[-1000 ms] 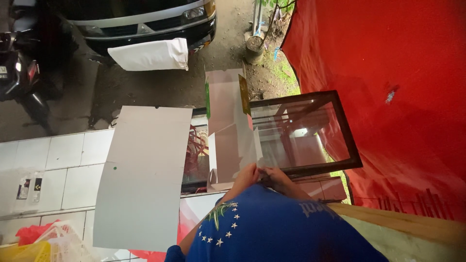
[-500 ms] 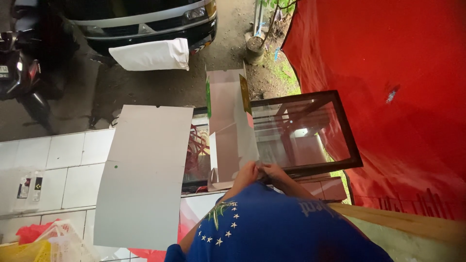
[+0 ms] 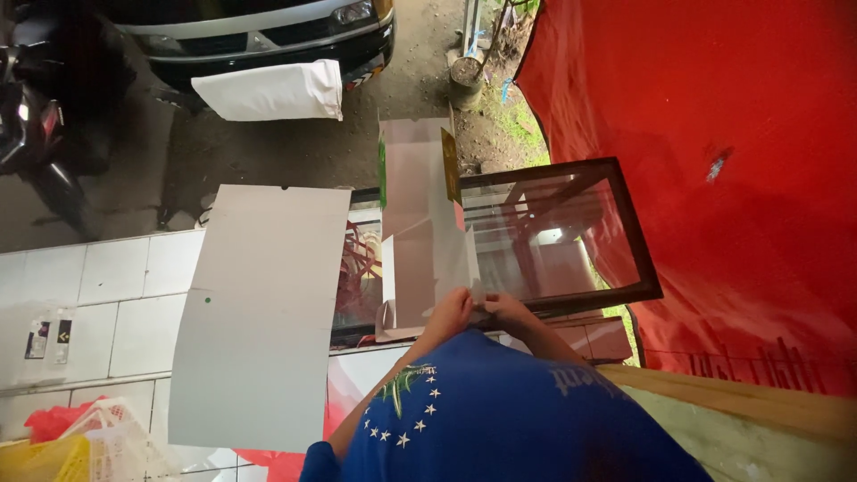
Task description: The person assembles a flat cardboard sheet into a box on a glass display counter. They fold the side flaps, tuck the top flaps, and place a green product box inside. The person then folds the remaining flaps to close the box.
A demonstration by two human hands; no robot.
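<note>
A pale grey folded carton (image 3: 415, 223) with green and yellow edges lies open across the top of a glass display case (image 3: 644, 268) that has a dark wooden frame. My left hand (image 3: 451, 312) and my right hand (image 3: 507, 310) meet at the carton's near right edge. Both pinch a flap there. My arms come up from a blue shirt with small white stars (image 3: 500, 419) that fills the bottom of the view. The fingertips are partly hidden behind the flap.
A large flat grey cardboard sheet (image 3: 259, 312) lies to the left over a white tiled counter (image 3: 107, 286). A red tarp (image 3: 714, 134) hangs on the right above a wooden plank (image 3: 759, 402). Beyond stand a vehicle front (image 3: 250, 27), a white sack (image 3: 268, 89) and a motorcycle (image 3: 36, 116).
My hands have stayed at the carton's near edge and shifted only slightly. The carton and the cardboard sheet have not moved.
</note>
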